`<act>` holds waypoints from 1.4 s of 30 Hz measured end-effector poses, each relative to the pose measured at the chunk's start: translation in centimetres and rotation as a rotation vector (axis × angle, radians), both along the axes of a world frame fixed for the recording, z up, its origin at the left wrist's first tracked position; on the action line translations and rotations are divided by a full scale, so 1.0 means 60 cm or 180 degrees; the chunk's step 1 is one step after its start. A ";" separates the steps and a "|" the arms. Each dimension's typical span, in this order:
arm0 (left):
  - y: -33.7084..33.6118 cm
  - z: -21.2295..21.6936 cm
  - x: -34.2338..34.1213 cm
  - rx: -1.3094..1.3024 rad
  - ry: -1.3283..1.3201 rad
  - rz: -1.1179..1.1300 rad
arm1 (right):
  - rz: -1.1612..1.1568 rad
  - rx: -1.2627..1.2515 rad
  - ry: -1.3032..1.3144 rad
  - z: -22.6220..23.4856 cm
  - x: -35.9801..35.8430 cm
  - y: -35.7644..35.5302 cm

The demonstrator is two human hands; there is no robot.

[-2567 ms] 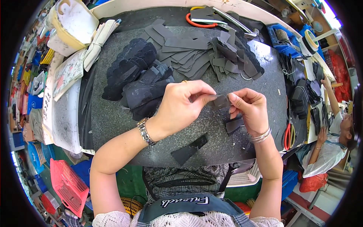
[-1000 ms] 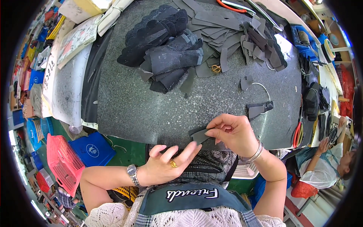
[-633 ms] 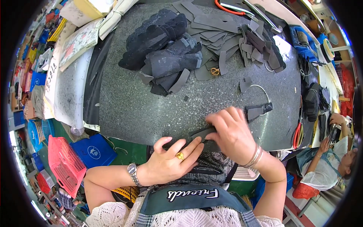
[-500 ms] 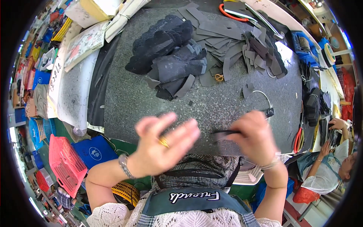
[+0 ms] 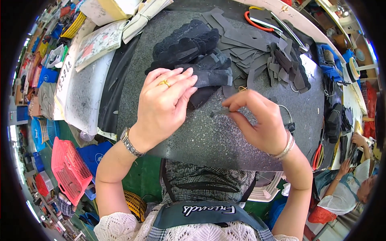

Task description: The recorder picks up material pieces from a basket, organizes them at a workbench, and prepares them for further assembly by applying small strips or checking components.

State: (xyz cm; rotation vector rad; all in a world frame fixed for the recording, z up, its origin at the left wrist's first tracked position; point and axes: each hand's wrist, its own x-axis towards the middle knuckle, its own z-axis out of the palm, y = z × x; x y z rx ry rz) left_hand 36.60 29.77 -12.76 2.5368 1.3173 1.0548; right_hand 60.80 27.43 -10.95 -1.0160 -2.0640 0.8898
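Head view: left hand (image 5: 163,106) flat, fingers (image 5: 183,86) spread and open, tips resting on the dark fabric stack (image 5: 193,52) at the middle of the speckled bench (image 5: 217,140). Right hand (image 5: 257,120) just beside it, thumb and forefinger pinched on a small thin dark piece (image 5: 220,113) held above the bench centre; what the piece is, cannot tell. Grey strips pile (image 5: 257,52) toward the far edge, orange-handled scissors (image 5: 261,22) near the far right corner.
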 end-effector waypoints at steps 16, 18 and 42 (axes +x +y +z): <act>0.096 0.096 -0.011 -0.2583 0.0239 -0.0181 | 0.0455 0.1453 -0.0813 -0.021 -0.049 0.017; 0.104 0.091 -0.015 -0.2539 0.0185 -0.0299 | 0.0478 0.1600 -0.1050 -0.011 -0.059 0.019; -0.013 -0.021 0.051 0.0856 0.0395 -0.0527 | 0.0431 0.1220 -0.1441 -0.050 -0.014 -0.011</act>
